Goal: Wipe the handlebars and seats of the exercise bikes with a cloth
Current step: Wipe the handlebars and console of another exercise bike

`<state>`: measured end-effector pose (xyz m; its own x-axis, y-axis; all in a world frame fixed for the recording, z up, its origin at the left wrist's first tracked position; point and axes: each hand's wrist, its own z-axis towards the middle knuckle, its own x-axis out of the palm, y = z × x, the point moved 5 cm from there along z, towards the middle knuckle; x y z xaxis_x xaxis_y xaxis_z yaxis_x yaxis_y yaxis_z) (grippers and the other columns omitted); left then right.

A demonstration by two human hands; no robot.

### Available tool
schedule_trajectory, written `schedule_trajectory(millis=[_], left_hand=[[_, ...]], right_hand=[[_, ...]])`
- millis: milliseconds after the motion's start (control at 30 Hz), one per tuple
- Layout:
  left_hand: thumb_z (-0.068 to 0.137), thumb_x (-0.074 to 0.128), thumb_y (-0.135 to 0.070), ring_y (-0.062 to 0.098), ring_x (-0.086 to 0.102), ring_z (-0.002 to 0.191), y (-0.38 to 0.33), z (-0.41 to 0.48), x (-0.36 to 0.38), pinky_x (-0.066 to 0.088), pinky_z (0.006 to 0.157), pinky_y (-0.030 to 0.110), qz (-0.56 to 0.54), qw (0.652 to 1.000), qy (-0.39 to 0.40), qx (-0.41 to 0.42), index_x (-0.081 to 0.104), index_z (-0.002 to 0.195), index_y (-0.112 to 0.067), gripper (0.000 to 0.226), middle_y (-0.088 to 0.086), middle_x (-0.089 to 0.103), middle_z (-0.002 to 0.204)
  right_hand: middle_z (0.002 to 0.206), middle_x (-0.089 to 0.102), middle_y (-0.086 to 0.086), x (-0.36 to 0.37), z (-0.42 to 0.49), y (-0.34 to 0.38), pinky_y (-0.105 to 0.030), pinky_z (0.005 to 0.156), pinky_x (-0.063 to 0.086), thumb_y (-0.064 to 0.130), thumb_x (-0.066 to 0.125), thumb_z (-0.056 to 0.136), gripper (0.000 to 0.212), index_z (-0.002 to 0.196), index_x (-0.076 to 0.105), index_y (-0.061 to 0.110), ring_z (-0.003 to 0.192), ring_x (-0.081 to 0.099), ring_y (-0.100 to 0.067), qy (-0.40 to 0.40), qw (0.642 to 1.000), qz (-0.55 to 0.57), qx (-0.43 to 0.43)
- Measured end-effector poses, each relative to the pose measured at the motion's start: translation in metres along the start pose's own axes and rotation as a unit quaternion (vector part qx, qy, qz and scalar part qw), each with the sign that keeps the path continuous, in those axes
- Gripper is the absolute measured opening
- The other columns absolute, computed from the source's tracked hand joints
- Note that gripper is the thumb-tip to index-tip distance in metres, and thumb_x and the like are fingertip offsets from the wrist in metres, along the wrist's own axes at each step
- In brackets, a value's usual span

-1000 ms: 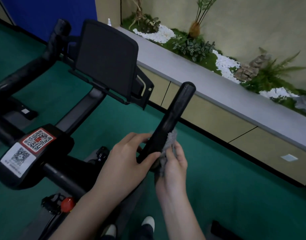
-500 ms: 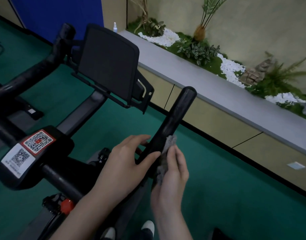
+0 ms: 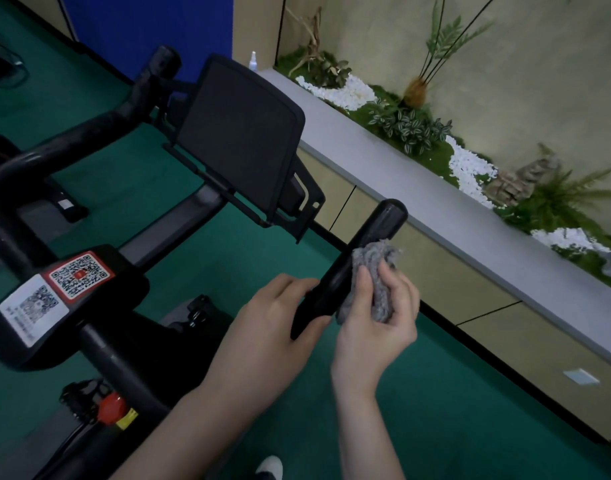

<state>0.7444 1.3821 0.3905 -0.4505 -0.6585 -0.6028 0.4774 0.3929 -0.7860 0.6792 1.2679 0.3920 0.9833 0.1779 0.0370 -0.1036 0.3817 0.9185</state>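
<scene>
My right hand (image 3: 376,327) has its fingers (image 3: 402,296) curled round a grey cloth (image 3: 375,268), pressing it against the black handlebar horn (image 3: 373,233) near its tip. My left hand (image 3: 273,327) grips the same bar lower down. The red QR sticker (image 3: 77,275) and the white QR sticker (image 3: 32,308) on the stem carry print too small to read.

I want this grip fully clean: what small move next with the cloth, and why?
Probably slide the grey cloth up over the rounded end of the handlebar: your right hand holds it just below that bare tip, while your left hand grips the bar lower down.
</scene>
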Motion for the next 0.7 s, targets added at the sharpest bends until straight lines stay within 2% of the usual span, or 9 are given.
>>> schedule_trajectory(millis=[33, 100, 167, 233, 333, 433, 500, 633, 700], left_hand=[[0.089, 0.057, -0.041, 0.004, 0.054, 0.097, -0.001, -0.001, 0.001, 0.047, 0.085, 0.026, 0.0, 1.0, -0.001, 0.0, 0.053, 0.128, -0.025, 0.042, -0.014, 0.053, 0.109], [0.09, 0.055, -0.041, 0.006, 0.054, 0.099, -0.002, -0.001, 0.002, 0.047, 0.086, 0.028, -0.001, 1.0, 0.0, -0.005, 0.051, 0.129, -0.026, 0.042, -0.014, 0.052, 0.11], [0.091, 0.054, -0.042, 0.007, 0.053, 0.1, -0.003, -0.001, 0.003, 0.046, 0.087, 0.03, -0.005, 1.0, 0.003, -0.01, 0.05, 0.13, -0.027, 0.042, -0.014, 0.051, 0.11], [0.091, 0.052, -0.044, 0.008, 0.053, 0.101, -0.002, -0.002, 0.004, 0.046, 0.088, 0.031, -0.011, 1.0, 0.007, -0.019, 0.049, 0.132, -0.027, 0.044, -0.013, 0.052, 0.111], [0.089, 0.054, -0.047, 0.01, 0.055, 0.1, -0.002, -0.001, 0.005, 0.048, 0.087, 0.033, -0.004, 1.0, 0.005, -0.02, 0.049, 0.132, -0.025, 0.049, -0.011, 0.054, 0.109], [0.088, 0.057, -0.046, 0.012, 0.055, 0.099, -0.003, -0.001, 0.005, 0.048, 0.086, 0.034, 0.008, 1.0, -0.002, -0.021, 0.049, 0.131, -0.024, 0.048, -0.01, 0.054, 0.108], [0.089, 0.057, -0.045, 0.011, 0.055, 0.097, -0.001, -0.001, 0.005, 0.048, 0.085, 0.034, 0.008, 1.0, -0.01, -0.021, 0.05, 0.13, -0.025, 0.046, -0.01, 0.054, 0.106], [0.089, 0.057, -0.045, 0.009, 0.056, 0.094, 0.001, -0.002, 0.007, 0.049, 0.082, 0.032, -0.013, 1.0, -0.019, -0.021, 0.051, 0.129, -0.027, 0.045, -0.013, 0.053, 0.104], [0.088, 0.06, -0.044, 0.011, 0.057, 0.095, 0.002, -0.001, 0.007, 0.05, 0.082, 0.035, -0.025, 0.999, -0.023, -0.025, 0.053, 0.126, -0.027, 0.042, -0.011, 0.055, 0.103]], right_hand=[[0.103, 0.057, -0.012, 0.0, 0.003, 0.002, -0.014, 0.089, 0.046, 0.0, 0.067, 0.082, 0.023, 0.099, 0.066, 0.016, 0.102, 0.057, -0.001, 0.002, 0.999, -0.018, -0.031], [0.107, 0.055, -0.009, 0.001, 0.016, 0.003, -0.016, 0.089, 0.046, 0.001, 0.068, 0.082, 0.024, 0.103, 0.066, 0.013, 0.104, 0.054, 0.002, 0.009, 0.996, -0.045, -0.081], [0.11, 0.055, -0.009, 0.005, 0.031, 0.006, -0.024, 0.091, 0.048, 0.001, 0.068, 0.084, 0.025, 0.106, 0.067, 0.011, 0.106, 0.054, -0.008, 0.023, 0.988, -0.068, -0.133], [0.108, 0.057, -0.012, 0.007, 0.037, 0.011, -0.023, 0.092, 0.046, -0.001, 0.068, 0.083, 0.022, 0.105, 0.069, 0.006, 0.104, 0.054, -0.02, 0.046, 0.966, -0.118, -0.223], [0.102, 0.067, -0.018, 0.008, 0.031, 0.019, -0.03, 0.092, 0.045, -0.004, 0.071, 0.082, 0.016, 0.098, 0.073, -0.004, 0.101, 0.052, -0.029, 0.128, 0.898, -0.189, -0.376], [0.101, 0.07, -0.016, 0.008, 0.036, 0.02, -0.037, 0.092, 0.047, -0.006, 0.073, 0.08, 0.017, 0.097, 0.073, -0.005, 0.101, 0.055, -0.03, 0.234, 0.818, -0.23, -0.472], [0.103, 0.07, -0.016, 0.013, 0.047, 0.024, -0.038, 0.093, 0.046, -0.007, 0.073, 0.08, 0.018, 0.098, 0.072, -0.005, 0.101, 0.056, -0.032, 0.29, 0.774, -0.25, -0.504], [0.1, 0.069, -0.015, 0.028, 0.071, 0.045, -0.035, 0.093, 0.045, 0.0, 0.071, 0.084, 0.013, 0.097, 0.072, -0.004, 0.101, 0.054, -0.03, 0.321, 0.77, -0.258, -0.487], [0.099, 0.069, -0.013, 0.034, 0.061, 0.049, -0.038, 0.09, 0.047, 0.002, 0.072, 0.084, 0.013, 0.096, 0.072, -0.002, 0.101, 0.055, -0.029, 0.376, 0.741, -0.27, -0.486]])
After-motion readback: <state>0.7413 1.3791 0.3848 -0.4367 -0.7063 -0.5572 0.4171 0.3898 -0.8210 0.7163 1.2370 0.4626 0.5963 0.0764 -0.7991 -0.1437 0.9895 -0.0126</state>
